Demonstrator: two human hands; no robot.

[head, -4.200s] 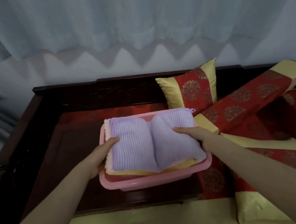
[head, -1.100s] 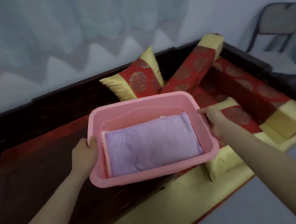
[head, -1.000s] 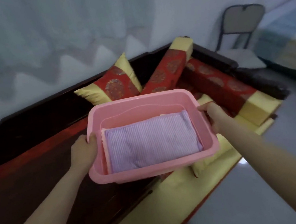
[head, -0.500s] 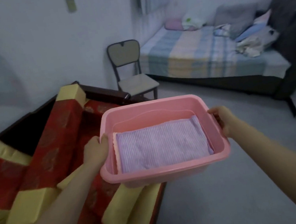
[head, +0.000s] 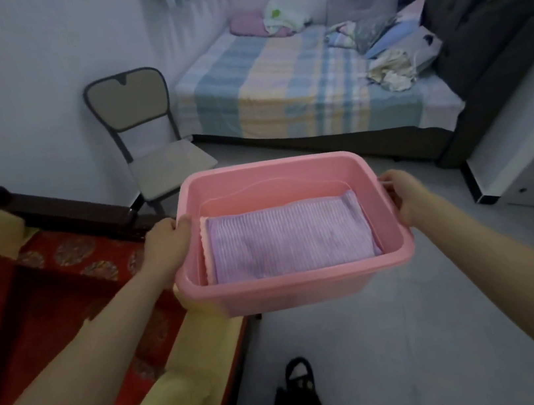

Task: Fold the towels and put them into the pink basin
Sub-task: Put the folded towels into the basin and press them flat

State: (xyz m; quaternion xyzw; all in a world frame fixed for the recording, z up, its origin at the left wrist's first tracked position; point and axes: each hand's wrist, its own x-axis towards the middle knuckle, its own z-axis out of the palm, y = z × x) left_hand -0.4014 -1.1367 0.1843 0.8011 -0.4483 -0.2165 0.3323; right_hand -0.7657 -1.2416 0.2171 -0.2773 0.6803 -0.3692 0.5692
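I hold the pink basin (head: 291, 283) up in the air in front of me, over the floor beside the wooden couch. A folded purple towel (head: 288, 239) lies flat inside it, on top of a peach-coloured towel (head: 207, 246) whose edge shows at the left. My left hand (head: 167, 243) grips the basin's left rim, thumb over the edge. The basin's right rim is gripped by my right hand (head: 403, 194).
A wooden couch with red and yellow cushions (head: 47, 294) fills the left. A metal chair (head: 148, 133) stands against the wall ahead. A bed with a striped sheet (head: 303, 82) lies at the back. A dark shoe (head: 299, 402) shows on the grey floor below.
I have lifted the basin off the couch and turned right with it, so the view now faces the chair and the bed. The purple towel lies folded down flat inside the basin.
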